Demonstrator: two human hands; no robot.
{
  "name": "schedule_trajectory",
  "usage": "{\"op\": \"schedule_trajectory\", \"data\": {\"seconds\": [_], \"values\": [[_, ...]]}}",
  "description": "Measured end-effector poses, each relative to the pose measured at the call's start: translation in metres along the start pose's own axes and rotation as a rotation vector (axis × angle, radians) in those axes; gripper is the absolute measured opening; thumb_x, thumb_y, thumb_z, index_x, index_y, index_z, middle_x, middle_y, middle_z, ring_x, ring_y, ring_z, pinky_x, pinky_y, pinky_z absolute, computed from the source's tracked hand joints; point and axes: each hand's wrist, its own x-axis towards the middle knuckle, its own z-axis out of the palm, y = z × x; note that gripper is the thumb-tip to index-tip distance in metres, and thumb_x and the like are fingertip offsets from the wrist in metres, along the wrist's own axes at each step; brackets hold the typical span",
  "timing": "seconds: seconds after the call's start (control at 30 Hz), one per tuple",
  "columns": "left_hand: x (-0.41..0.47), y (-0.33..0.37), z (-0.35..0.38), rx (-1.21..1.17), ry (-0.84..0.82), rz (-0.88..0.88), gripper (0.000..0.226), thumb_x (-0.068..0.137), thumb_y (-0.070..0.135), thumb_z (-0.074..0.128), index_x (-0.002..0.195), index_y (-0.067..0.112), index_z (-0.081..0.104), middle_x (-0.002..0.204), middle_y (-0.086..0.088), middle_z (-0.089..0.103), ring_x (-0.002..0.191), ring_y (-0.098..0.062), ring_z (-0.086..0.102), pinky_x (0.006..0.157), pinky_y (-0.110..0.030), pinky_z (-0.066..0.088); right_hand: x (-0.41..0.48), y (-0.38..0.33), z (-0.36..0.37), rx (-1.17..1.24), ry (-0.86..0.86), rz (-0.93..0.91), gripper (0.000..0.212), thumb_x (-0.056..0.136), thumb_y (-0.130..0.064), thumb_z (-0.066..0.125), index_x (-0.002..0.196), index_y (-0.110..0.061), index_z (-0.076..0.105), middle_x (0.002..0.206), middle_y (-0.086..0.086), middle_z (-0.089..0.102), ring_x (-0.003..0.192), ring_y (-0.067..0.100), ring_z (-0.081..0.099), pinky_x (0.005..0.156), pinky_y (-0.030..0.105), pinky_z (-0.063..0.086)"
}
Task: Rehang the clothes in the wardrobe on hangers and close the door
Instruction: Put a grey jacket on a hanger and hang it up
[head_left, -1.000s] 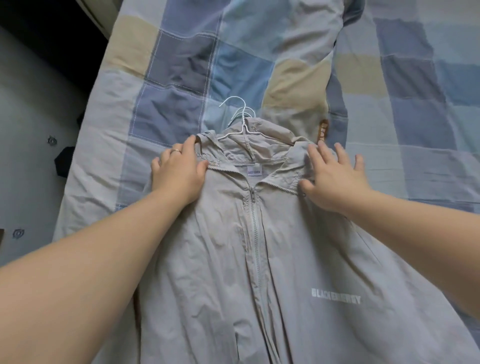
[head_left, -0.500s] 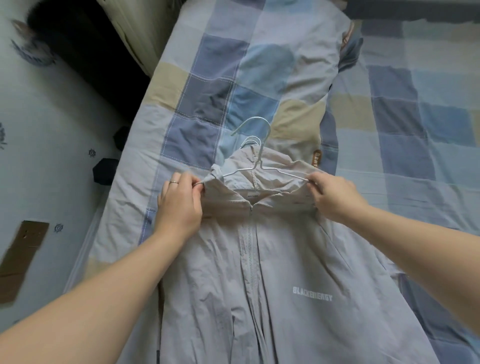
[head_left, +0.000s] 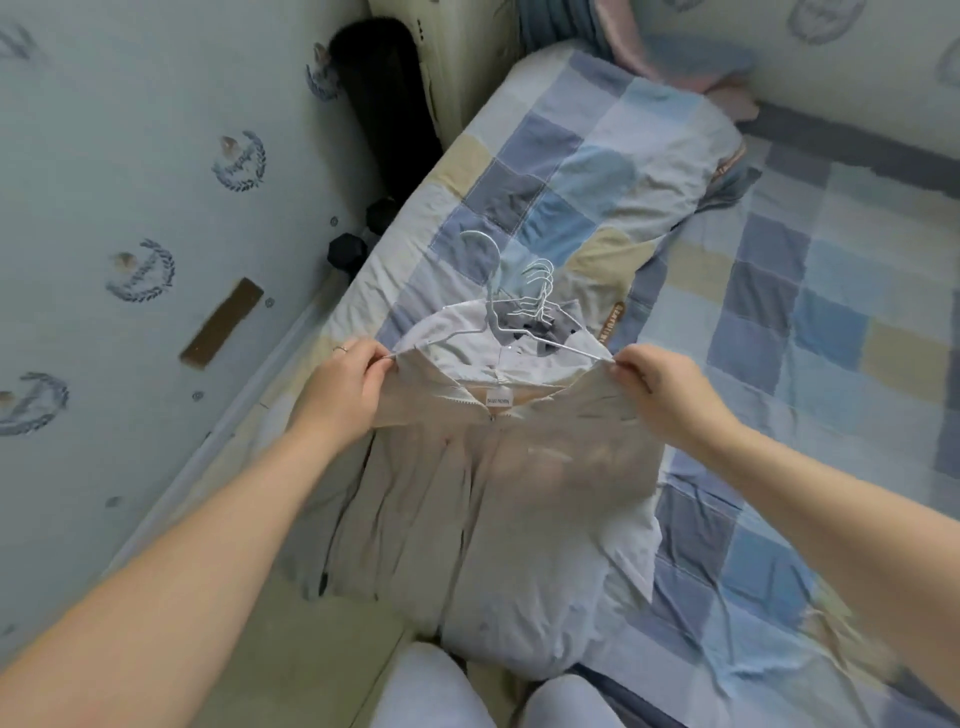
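Observation:
A light grey zip-up hooded jacket (head_left: 498, 499) hangs in the air over the bed, threaded on a white wire hanger (head_left: 485, 306) whose hook sticks up above the collar. My left hand (head_left: 345, 387) pinches the jacket's left shoulder together with the hanger's end. On the other side my right hand (head_left: 660, 387) pinches the right shoulder and the hanger's other end. The jacket's lower part droops down toward my knees. Several more white wire hangers (head_left: 540, 291) lie on the quilt just behind the collar. No wardrobe shows in this view.
The patchwork blue and beige quilt (head_left: 597, 171) covers the bed, with a checked sheet (head_left: 831, 291) to the right. Black dumbbells (head_left: 345, 249) and a dark object (head_left: 384, 104) sit on the patterned floor at the left. My knees (head_left: 467, 691) are at the bottom.
Both hands went from pressing flat on the jacket to pinching its shoulders with the hanger, then lifted it off the bed. The view pulled back and up.

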Motion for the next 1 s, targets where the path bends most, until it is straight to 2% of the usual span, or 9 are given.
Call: {"op": "schedule_trajectory", "data": {"seconds": [0.1,0.33,0.47,0.6,0.73,0.9,1.0], "values": [[-0.061,0.013,-0.034,-0.015,0.081,-0.045,0.011,0.100,0.017,0.052,0.095,0.016,0.062,0.093,0.000,0.058,0.088,-0.024,0.056,0.073,-0.038,0.045,-0.030,-0.033,-0.023,-0.004,-0.002,-0.117,0.016,0.100,-0.022,0.053,0.091,-0.011,0.062,0.088,0.003,0.059,0.084,0.029,0.055,0.074,0.045,0.048],[-0.168,0.023,-0.088,-0.014,0.199,-0.155,0.012,0.102,0.021,0.050,0.095,0.018,0.060,0.093,0.000,0.057,0.084,-0.021,0.056,0.070,-0.037,0.044,-0.082,-0.096,-0.038,-0.039,-0.020,-0.310,0.013,0.098,-0.020,0.055,0.086,-0.022,0.058,0.082,-0.006,0.052,0.082,0.024,0.052,0.075,0.046,0.049],[-0.228,0.015,-0.115,-0.014,0.275,-0.192,0.013,0.102,0.025,0.050,0.094,0.022,0.059,0.092,0.003,0.056,0.082,-0.018,0.056,0.069,-0.032,0.040,-0.115,-0.134,-0.032,-0.067,-0.033,-0.417,0.012,0.098,-0.020,0.056,0.090,-0.014,0.064,0.084,-0.005,0.055,0.085,0.027,0.057,0.078,0.043,0.048],[-0.308,0.004,-0.146,-0.006,0.367,-0.206,0.012,0.101,0.023,0.052,0.095,0.018,0.062,0.092,0.002,0.058,0.084,-0.020,0.057,0.073,-0.034,0.043,-0.165,-0.181,-0.018,-0.082,-0.028,-0.492,0.016,0.099,-0.024,0.054,0.083,-0.027,0.054,0.083,-0.008,0.053,0.085,0.025,0.055,0.075,0.041,0.046],[-0.401,-0.009,-0.171,-0.010,0.448,-0.220,0.012,0.100,0.020,0.054,0.095,0.015,0.063,0.091,0.001,0.060,0.087,-0.021,0.056,0.077,-0.036,0.045,-0.231,-0.228,0.001,-0.057,0.011,-0.548,0.013,0.099,-0.020,0.055,0.090,-0.015,0.063,0.089,-0.003,0.060,0.086,0.024,0.055,0.076,0.040,0.046],[-0.515,-0.026,-0.190,-0.023,0.519,-0.231,0.014,0.101,0.018,0.052,0.096,0.013,0.064,0.096,-0.001,0.062,0.090,-0.020,0.056,0.079,-0.036,0.046,-0.330,-0.274,0.028,-0.059,0.086,-0.620,0.015,0.099,-0.023,0.054,0.092,-0.015,0.065,0.090,-0.007,0.059,0.088,0.020,0.053,0.075,0.040,0.047],[-0.577,-0.027,-0.199,-0.028,0.548,-0.233,0.013,0.101,0.018,0.052,0.095,0.014,0.063,0.094,0.000,0.061,0.088,-0.019,0.056,0.078,-0.034,0.045,-0.382,-0.293,0.041,-0.064,0.118,-0.654,0.013,0.098,-0.020,0.057,0.092,-0.012,0.066,0.088,-0.002,0.060,0.087,0.023,0.053,0.076,0.036,0.043]]}}
